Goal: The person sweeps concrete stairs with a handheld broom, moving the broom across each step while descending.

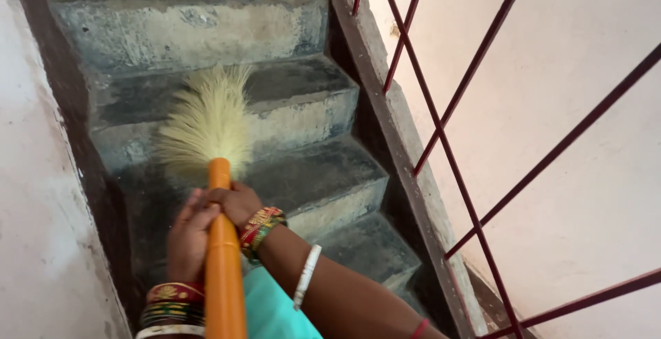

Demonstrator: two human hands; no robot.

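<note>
On the concrete staircase we are gripping a grass broom with both hands: our left hand is wrapping the orange handle lower down, our right hand is clasping it just above, likely for a firmer, steadier hold. Its long axis is running straight away from us, and the pale bristle head is fanning out up the stairs, lying across a middle tread toward the left wall. Red railings are crossing at right.

No packages, labels, signs, screens

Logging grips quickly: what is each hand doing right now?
Left hand: closed around the orange broom handle.
Right hand: closed on the same handle, higher up.
</note>
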